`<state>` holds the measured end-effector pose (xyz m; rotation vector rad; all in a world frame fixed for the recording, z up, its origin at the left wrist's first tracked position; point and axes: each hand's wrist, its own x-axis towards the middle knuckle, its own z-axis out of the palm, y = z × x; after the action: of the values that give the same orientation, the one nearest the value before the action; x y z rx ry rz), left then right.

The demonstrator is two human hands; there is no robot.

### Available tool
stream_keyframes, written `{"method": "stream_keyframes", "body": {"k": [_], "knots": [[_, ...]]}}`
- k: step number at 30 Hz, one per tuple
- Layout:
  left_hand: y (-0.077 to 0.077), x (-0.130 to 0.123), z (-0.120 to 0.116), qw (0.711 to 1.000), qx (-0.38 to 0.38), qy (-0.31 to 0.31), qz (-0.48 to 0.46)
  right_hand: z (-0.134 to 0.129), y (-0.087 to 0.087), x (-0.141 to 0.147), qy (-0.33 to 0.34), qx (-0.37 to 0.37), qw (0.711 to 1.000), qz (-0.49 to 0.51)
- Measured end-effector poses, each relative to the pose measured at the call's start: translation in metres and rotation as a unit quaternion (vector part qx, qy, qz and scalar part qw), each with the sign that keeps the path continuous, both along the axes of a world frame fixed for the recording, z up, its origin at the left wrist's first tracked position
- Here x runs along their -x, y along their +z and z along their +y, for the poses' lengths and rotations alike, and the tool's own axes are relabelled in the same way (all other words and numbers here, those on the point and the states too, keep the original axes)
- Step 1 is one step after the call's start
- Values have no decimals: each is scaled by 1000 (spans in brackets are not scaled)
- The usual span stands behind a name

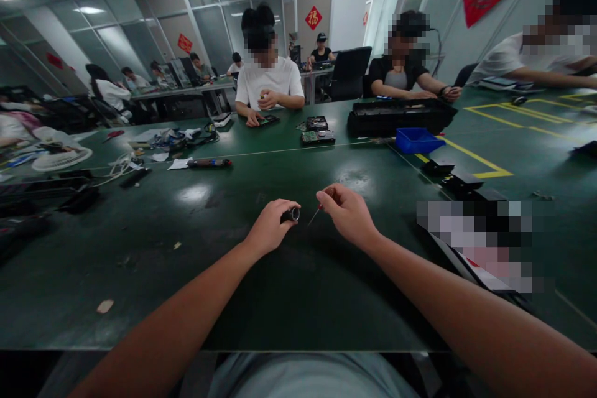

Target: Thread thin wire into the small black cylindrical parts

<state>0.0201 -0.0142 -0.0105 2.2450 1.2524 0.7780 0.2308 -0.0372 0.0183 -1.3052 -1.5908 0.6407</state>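
Over the middle of the green table [298, 311], my left hand [269, 227] is wrapped round a short black cylinder [292, 214], whose round open end faces right. My right hand [349, 214] grips a thin screwdriver [315, 214] with a red part near its handle. The shaft slants down and left, its tip a little to the right of the cylinder and apart from it. My fingers and palm hide most of the screwdriver's handle.
Opened drives [318, 137] lie beyond my hands, near a person in white. A blue bin [418, 140] and a long black casing [402, 117] stand back right. A dark tube [209, 163], cables and a white fan [62, 156] are at left. Small black parts [461, 181] sit at right.
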Motion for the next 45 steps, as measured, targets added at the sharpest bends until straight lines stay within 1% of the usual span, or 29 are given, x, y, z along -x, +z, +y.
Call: {"method": "stream_keyframes", "body": {"k": [4, 7, 13, 17, 20, 22, 26, 33, 37, 40, 45], "knots": [[-2, 5, 6, 1000, -2, 22, -22, 2, -3, 0, 21, -19, 992, 121], [-1, 7, 7, 999, -2, 23, -30, 4, -4, 1, 23, -26, 987, 160], [-1, 8, 6, 999, -4, 16, -46, 2, -5, 3, 13, -11, 994, 108], [-2, 9, 6, 999, 2, 13, -40, 4, -9, 4, -3, -12, 994, 112], [-1, 10, 6, 999, 0, 16, -38, 5, -9, 4, -7, -6, 994, 110], [-1, 11, 6, 999, -1, 17, -35, 4, -6, 2, -11, 4, 997, 77], [1, 13, 5, 999, -7, 20, -29, 1, -1, -1, -51, 19, 998, -45], [5, 13, 3, 1000, -13, 18, -18, 0, -2, -1, -55, -6, 993, -103], [4, 14, 4, 999, -15, 23, -21, -1, -2, 0, -44, -9, 994, -104], [3, 15, 5, 999, -20, 22, -21, -1, -1, 1, -27, -24, 995, -97], [1, 15, 6, 999, -31, 25, -16, -3, -3, 1, 46, -55, 995, -65]]}}
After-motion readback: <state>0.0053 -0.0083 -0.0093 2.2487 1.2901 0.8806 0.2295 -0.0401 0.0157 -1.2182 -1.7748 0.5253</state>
